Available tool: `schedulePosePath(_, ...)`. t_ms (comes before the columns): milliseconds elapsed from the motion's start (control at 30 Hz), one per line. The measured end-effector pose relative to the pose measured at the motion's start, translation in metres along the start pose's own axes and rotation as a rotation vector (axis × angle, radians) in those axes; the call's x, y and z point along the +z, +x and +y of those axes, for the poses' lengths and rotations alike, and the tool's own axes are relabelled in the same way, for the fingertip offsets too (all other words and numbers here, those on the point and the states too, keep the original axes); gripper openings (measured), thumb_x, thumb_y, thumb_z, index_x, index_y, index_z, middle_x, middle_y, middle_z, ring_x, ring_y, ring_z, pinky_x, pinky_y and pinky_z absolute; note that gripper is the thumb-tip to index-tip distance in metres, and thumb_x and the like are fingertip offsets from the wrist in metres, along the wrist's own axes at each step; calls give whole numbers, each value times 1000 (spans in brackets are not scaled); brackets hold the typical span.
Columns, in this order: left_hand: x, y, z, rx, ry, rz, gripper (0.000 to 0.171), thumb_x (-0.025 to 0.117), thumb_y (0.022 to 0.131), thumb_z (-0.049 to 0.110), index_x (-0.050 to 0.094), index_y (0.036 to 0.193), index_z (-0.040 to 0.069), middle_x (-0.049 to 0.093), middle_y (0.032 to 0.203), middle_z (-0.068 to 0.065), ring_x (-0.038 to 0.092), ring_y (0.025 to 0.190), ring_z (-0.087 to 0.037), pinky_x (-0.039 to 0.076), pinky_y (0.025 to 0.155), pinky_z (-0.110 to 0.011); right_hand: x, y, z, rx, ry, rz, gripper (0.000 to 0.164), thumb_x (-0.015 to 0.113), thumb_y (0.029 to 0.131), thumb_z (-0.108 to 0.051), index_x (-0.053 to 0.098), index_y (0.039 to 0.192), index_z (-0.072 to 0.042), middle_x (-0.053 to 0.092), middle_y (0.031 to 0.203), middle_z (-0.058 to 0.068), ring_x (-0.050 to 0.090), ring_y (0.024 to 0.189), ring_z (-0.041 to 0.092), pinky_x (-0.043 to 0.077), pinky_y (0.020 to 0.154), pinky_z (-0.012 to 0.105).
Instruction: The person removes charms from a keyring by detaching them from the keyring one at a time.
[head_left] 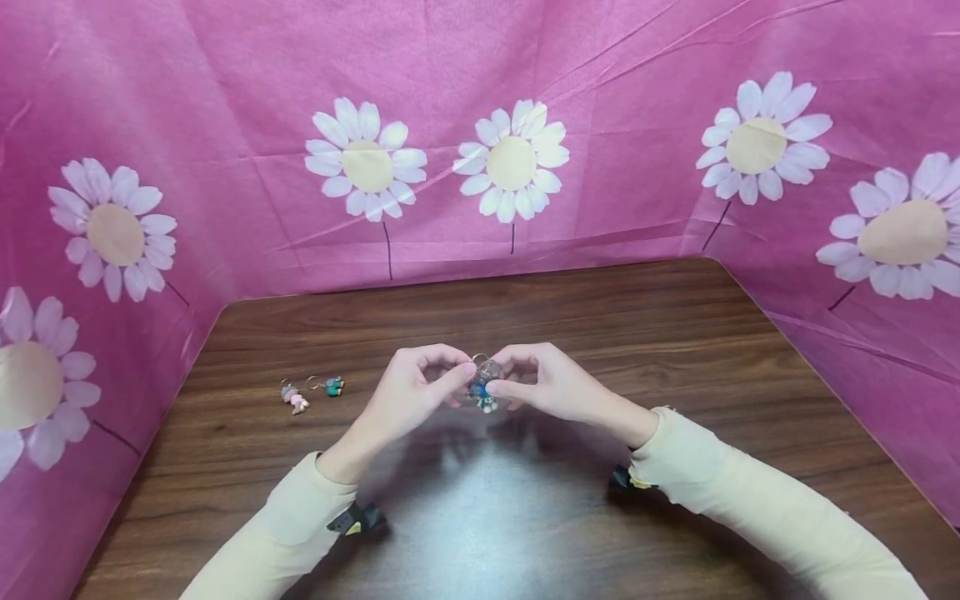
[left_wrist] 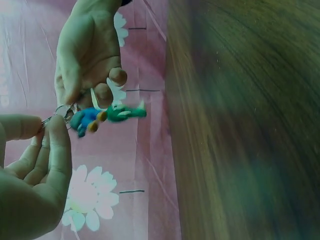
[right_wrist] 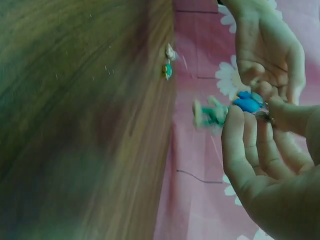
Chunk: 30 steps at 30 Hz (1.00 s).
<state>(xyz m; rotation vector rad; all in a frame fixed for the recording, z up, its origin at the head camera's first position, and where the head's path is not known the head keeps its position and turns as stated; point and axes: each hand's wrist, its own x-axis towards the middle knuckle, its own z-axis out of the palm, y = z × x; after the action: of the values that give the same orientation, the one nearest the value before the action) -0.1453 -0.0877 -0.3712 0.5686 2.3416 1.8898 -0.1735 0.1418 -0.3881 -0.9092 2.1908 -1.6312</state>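
Above the middle of the table, my left hand (head_left: 411,392) and right hand (head_left: 558,385) meet fingertip to fingertip at a metal key ring (head_left: 481,359). Between thumb and fingers, the left hand pinches the ring, as the left wrist view shows. The right hand also pinches at the ring end, beside a blue figurine charm (right_wrist: 247,102). A green figurine charm (left_wrist: 125,113) dangles next to the blue charm (left_wrist: 89,119), clear of the tabletop. Fingers partly cover the ring, so how the charms join it is hard to see.
On the table's left lie a pink-and-grey figurine keychain (head_left: 294,397) and a green figurine keychain (head_left: 333,386), each with a ring. The brown wooden table (head_left: 600,317) is bordered by a pink cloth (head_left: 450,50) printed with white daisies.
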Motion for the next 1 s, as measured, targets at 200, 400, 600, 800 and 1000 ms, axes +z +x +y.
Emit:
schedulePosePath(200,-6,2,2,-46,52,-40,16,70,97,16,73,100,0,74,85,-14,70,68,-35,61,63,-45,-9,0,-1,-140,-208,44,17,77,92,-13,78,110,-13,70,88,-7,64,79,16,55,65,30)
schedulePosePath(400,-10,4,4,-107,59,-90,15,68,98,14,72,100,0,74,87,-13,71,71,-34,62,66,-42,-12,2,-1,-311,-329,103,17,78,90,-9,80,107,-11,68,88,-9,57,71,8,48,56,27)
schedulePosePath(600,-12,5,2,-142,-5,-209,16,65,98,10,70,101,-5,71,88,-16,70,79,-37,62,71,-39,-15,5,-3,-295,-336,78,11,75,93,-11,78,103,-15,69,90,-11,58,72,10,48,56,30)
schedulePosePath(800,-14,7,0,-129,24,-320,16,65,97,12,72,101,-2,70,91,-16,68,84,-44,62,75,-45,-20,7,-8,-164,-293,-97,13,71,98,-18,76,109,-16,73,98,-12,68,89,13,56,77,35)
schedulePosePath(1000,-14,7,-1,-141,36,-341,17,67,97,15,73,100,-1,70,90,-17,70,80,-38,61,76,-48,-23,9,-12,-40,-189,-223,12,73,96,-20,77,105,-13,75,94,-7,69,90,14,58,82,37)
